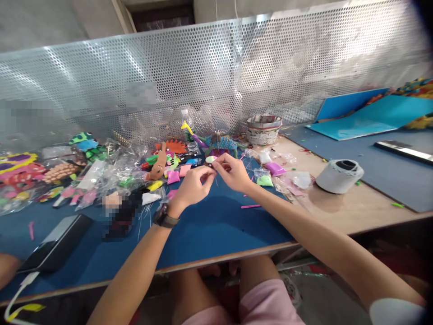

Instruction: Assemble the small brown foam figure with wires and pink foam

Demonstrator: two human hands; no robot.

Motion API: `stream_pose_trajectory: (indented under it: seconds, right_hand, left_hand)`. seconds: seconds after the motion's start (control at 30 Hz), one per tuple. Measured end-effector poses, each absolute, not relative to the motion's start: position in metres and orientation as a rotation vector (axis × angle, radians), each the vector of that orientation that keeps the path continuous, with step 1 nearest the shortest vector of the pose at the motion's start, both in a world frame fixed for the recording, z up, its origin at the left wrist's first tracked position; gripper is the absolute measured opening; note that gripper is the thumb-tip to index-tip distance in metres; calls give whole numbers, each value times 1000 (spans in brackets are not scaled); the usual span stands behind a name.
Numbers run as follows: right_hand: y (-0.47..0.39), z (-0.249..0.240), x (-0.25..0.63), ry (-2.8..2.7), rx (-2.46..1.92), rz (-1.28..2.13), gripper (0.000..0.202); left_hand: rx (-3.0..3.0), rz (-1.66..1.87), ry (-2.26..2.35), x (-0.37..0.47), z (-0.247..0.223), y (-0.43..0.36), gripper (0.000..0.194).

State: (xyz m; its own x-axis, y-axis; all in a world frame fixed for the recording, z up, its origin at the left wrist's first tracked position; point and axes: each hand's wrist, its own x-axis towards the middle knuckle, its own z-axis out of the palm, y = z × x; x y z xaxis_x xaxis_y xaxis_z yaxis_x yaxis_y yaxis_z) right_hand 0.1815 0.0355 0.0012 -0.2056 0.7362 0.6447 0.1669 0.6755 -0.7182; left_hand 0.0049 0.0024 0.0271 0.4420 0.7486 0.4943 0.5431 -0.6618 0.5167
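Observation:
My left hand (196, 184), with a dark watch (165, 217) on its wrist, is closed in a pinch above the blue mat (216, 225). The fingertips of my right hand (232, 171) are pinched too and meet those of the left. Between and just behind the fingertips shows a small pale green and white piece (210, 159); the fingers hide most of what they hold. Close by on the left lie pink packets (173, 177) and a brown figure (158, 164). Beyond my hands stands a blue and purple spotted toy animal (221, 143).
Bagged colourful figures (22, 174) crowd the left. A black power bank (56, 243) with a white cable lies near the front edge. To the right are a green packet (264, 179), a purple packet (275, 169), a white roll (340, 176) and a woven basket (264, 128). A perforated metal panel (189, 67) stands behind.

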Motion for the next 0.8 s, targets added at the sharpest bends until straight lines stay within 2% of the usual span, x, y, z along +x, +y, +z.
stream_pose_trajectory:
  seconds: [0.07, 0.2, 0.6, 0.7, 0.8]
  right_hand:
    - [37, -1, 180, -1700, -772, 651, 31]
    - [38, -4, 177, -1723, -833, 629, 35]
    - [39, -3, 176, -1776, -1005, 637, 39]
    - [41, -7, 174, -1847, -1085, 907, 49]
    - [44, -12, 171, -1822, -981, 1186, 51]
  left_hand:
    - [2667, 1106, 1171, 3, 27, 1, 13]
    - [2911, 1123, 1155, -3, 29, 1, 15]
    - [2991, 1007, 1069, -13, 31, 7, 21]
    - [3102, 899, 1083, -15, 30, 11, 26]
    - [3162, 865, 1054, -16, 28, 12, 25]
